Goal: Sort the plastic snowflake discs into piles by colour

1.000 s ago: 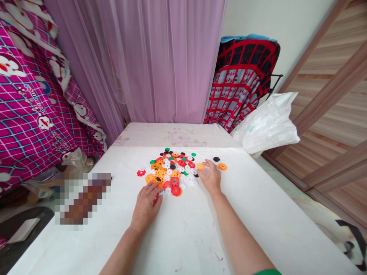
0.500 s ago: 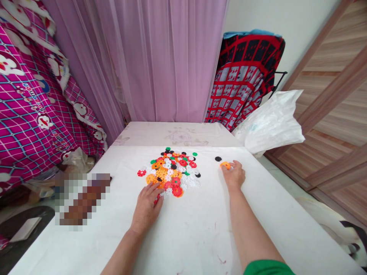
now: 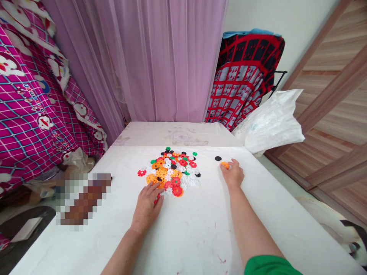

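A pile of flat plastic flower discs [image 3: 171, 172] in orange, red, white, green and black lies on the white table [image 3: 200, 229]. My left hand [image 3: 146, 206] rests flat at the pile's near edge, fingers spread over a red piece. My right hand [image 3: 233, 173] is off to the right of the pile, fingers curled at a small group of orange discs [image 3: 225, 165]. A single black disc [image 3: 218, 158] lies just beyond them.
A white plastic bag [image 3: 269, 124] sits at the table's right far corner. A red and black patterned cloth [image 3: 243, 72] hangs behind it, next to a pink curtain [image 3: 160, 57]. Pink patterned bedding [image 3: 31, 103] rises at left. A wooden panel [image 3: 335, 95] stands at right.
My right hand moved from the pile's right edge out to the right, carrying an orange disc to the orange one lying apart. My left hand stayed put.
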`<state>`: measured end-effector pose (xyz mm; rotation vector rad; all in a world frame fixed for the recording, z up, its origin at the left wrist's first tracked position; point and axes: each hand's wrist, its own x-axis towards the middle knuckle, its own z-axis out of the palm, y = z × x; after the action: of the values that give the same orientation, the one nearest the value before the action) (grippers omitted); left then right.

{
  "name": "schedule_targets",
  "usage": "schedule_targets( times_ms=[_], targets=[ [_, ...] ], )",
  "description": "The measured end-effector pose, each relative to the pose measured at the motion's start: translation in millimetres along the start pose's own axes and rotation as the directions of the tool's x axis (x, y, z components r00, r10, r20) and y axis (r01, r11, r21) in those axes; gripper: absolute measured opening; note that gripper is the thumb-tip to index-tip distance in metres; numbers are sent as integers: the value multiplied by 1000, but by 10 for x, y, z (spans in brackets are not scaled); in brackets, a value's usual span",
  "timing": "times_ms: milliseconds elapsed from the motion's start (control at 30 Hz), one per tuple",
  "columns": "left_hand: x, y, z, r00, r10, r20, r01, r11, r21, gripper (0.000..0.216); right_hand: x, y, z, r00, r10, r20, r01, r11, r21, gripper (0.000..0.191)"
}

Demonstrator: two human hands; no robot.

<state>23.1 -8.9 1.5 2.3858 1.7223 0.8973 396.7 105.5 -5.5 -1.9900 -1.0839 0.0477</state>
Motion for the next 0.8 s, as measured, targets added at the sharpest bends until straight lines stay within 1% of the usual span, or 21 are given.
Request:
schedule_targets(
  times_ms=[100,200,267,367,500,567,600,667,733,767,800],
  targets=[
    [1,-3,5,1000,-7,-6,7,1000,-12,28,-16,44,20,999,-28,-31,29,999,36,52],
    [-1,-3,9,1000,-15,2,15,1000,-17,28,-81,43,-8,998,-33,-44,35,999,34,49],
    [0,2,8,1000,-16,9,16,1000,-22,28,-138,19,-34,996,-62,-68,64,998,30,47],
    [5,13,1,1000,-20,6,20,999,-30,28,-228,-64,-48,986,-146,-81,149,989,25,41],
    [13,20,-4,1000,-25,13,25,999,-27,28,-415,-314,11,956,-293,-24,294,952,90,30],
    [14,19,-1,999,-27,19,28,999,-23,28,-566,-501,64,911,-409,49,397,904,160,23],
    [14,18,2,999,-29,21,30,999,-20,28,-652,-601,92,874,-475,99,451,870,199,21],
    [12,17,6,999,-31,25,31,999,-17,28,-822,-787,145,763,-612,208,554,785,277,18],
    [11,16,10,999,-28,25,28,999,-18,28,-963,-926,189,654,-699,289,621,714,322,18],
    [10,17,11,999,-25,23,26,999,-21,28,-1015,-972,205,616,-719,322,639,695,329,20],
    [10,18,12,1000,-23,19,23,999,-24,28,-1054,-1003,218,591,-725,353,648,688,328,23]
  ],
)
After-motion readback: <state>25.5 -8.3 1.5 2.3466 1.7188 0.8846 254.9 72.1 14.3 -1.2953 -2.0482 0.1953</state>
